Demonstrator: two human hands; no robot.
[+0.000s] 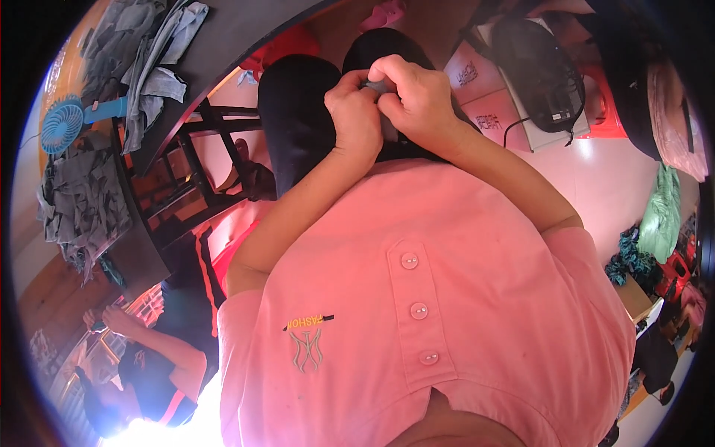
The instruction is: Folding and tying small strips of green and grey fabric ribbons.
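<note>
Close together above my dark-trousered lap, both hands are at work on a small grey piece that looks like cloth. My left hand pinches it from the left, fingers curled. My right hand is bent over it from the other side, thumb and forefinger closed at its edge. Most of the piece is hidden behind my fingers, so its shape cannot be made out.
At left a dark table carries piles of grey cloth pieces and a blue fan. A black bag rests on a box at right, by a red stool. Another person works at lower left.
</note>
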